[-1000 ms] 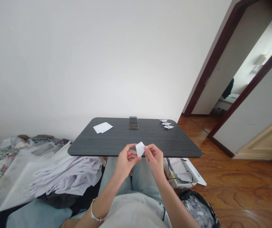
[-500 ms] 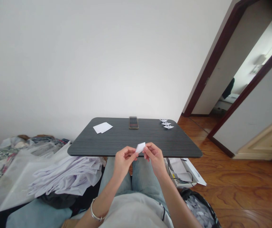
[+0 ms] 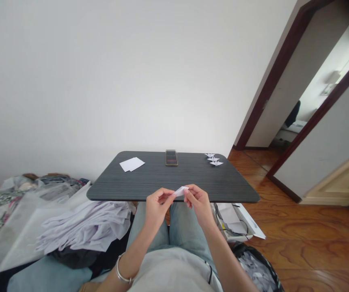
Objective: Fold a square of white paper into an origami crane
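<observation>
Pinching a small folded white paper (image 3: pixel 181 191) between the fingertips of the left hand (image 3: pixel 159 207) and right hand (image 3: pixel 199 205), pressed in close together. Holding it up in the air, just over the near edge of a dark table (image 3: pixel 150 178), so both hands can reach it. Lying well apart on the table: paper cranes (image 3: pixel 214 160), white paper sheets (image 3: pixel 132 164), a phone (image 3: pixel 171 157).

Folded down from a broad upright piece into a thin, nearly level sliver: white paper (image 3: pixel 181 191), pinched between left hand (image 3: pixel 158 209) and right hand (image 3: pixel 199 206), drawn closer together than a second earlier.
</observation>
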`<state>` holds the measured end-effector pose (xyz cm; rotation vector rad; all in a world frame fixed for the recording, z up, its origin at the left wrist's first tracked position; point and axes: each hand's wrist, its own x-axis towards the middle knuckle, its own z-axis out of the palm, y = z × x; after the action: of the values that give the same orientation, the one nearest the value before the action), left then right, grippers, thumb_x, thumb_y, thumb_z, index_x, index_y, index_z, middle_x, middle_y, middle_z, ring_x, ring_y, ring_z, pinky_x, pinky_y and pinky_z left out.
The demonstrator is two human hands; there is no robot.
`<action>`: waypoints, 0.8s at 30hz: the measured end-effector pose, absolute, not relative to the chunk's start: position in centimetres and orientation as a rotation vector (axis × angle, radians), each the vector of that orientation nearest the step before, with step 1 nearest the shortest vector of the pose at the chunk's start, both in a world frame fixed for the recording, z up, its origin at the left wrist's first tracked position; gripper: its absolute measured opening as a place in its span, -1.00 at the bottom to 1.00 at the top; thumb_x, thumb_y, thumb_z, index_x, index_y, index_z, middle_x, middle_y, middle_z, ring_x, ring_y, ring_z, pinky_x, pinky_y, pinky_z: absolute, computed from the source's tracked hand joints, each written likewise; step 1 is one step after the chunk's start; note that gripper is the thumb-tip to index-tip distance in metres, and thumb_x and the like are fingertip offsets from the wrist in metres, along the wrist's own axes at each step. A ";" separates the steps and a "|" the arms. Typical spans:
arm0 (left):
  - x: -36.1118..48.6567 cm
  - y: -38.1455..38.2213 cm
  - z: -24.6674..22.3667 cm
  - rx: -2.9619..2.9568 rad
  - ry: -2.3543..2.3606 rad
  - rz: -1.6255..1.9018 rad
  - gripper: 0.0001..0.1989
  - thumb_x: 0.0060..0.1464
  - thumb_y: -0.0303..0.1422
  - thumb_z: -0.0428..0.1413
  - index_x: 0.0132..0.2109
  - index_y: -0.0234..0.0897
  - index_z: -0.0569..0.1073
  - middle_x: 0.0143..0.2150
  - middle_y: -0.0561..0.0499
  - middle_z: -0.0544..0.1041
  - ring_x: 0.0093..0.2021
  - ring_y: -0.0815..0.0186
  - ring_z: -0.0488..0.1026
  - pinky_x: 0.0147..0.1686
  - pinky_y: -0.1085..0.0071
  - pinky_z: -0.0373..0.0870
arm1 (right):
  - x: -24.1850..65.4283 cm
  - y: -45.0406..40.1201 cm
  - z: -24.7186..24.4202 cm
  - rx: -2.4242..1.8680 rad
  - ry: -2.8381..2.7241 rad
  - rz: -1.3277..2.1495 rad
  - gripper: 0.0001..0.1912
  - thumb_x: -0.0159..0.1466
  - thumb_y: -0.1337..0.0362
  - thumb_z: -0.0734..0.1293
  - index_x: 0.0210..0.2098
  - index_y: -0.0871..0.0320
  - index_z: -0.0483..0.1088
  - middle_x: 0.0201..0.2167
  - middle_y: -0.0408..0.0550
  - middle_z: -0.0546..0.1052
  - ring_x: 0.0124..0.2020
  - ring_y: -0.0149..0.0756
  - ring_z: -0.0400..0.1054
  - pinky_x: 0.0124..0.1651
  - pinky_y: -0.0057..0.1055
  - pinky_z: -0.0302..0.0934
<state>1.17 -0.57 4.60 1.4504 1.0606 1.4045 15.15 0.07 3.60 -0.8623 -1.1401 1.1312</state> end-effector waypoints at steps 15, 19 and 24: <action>1.6 -1.0 5.0 1.016 0.846 1.420 -0.83 -0.10 -0.35 0.18 -0.30 -0.31 0.43 -0.51 0.12 0.40 -0.49 0.44 0.42 -0.45 0.52 0.43 | 15.0 -1.1 3.7 -0.875 -1.412 0.779 -0.83 0.14 0.36 0.31 -0.24 0.11 0.40 -0.32 -0.06 0.42 -0.33 -0.31 0.31 -0.51 -0.53 0.19; 1.7 -1.1 5.0 1.003 0.828 1.394 -0.83 -0.10 -0.35 0.19 -0.31 -0.31 0.44 -0.51 0.11 0.40 -0.48 0.44 0.42 -0.45 0.52 0.43 | 15.1 -0.9 3.7 -0.854 -1.402 0.826 -0.80 0.15 0.37 0.30 -0.21 0.10 0.41 -0.33 -0.06 0.43 -0.34 -0.32 0.30 -0.52 -0.52 0.19; 1.7 -1.1 5.1 1.001 0.821 1.383 -0.82 -0.10 -0.35 0.19 -0.30 -0.32 0.44 -0.50 0.10 0.42 -0.48 0.44 0.41 -0.45 0.52 0.43 | 15.1 -0.8 3.7 -0.785 -1.337 0.920 -0.81 0.14 0.34 0.31 -0.22 0.09 0.42 -0.32 -0.07 0.40 -0.37 -0.34 0.30 -0.57 -0.55 0.16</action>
<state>1.69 -1.13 5.06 1.0012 0.8207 1.3830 15.11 -0.84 3.67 -0.7850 -1.3372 0.9201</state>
